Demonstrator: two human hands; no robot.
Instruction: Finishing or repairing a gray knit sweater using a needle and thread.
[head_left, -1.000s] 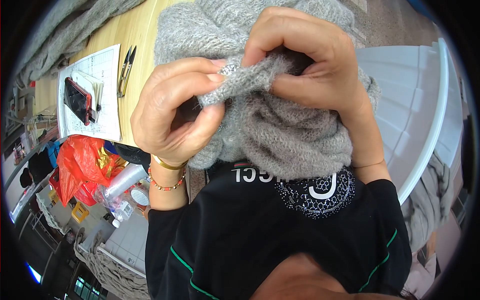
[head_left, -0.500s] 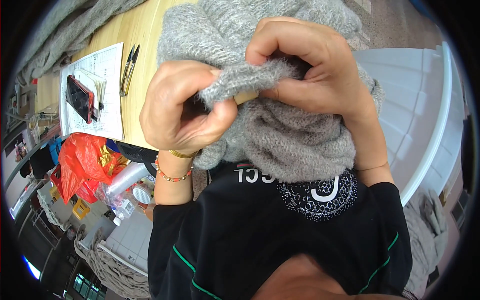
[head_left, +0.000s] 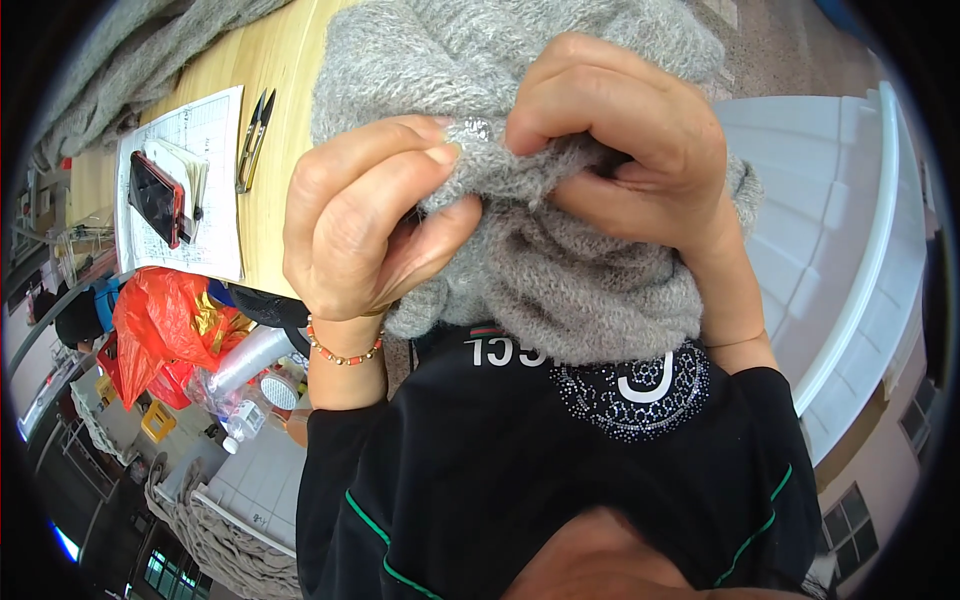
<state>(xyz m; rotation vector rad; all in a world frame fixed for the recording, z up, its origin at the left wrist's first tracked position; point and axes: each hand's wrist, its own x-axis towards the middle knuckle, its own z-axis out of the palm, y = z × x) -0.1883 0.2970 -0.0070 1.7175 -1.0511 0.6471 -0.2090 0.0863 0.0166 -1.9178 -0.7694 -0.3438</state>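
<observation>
Head | left hand (head_left: pixel 365 215), right hand (head_left: pixel 625 140) pinch grey knit (head_left: pixel 560 270)

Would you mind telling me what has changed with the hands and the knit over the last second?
The left hand shifted its pinch slightly along the grey knit, thumb now pressing the raised fold. The right hand stayed clenched on the same fold. The snips and phone on the table did not move.
</observation>
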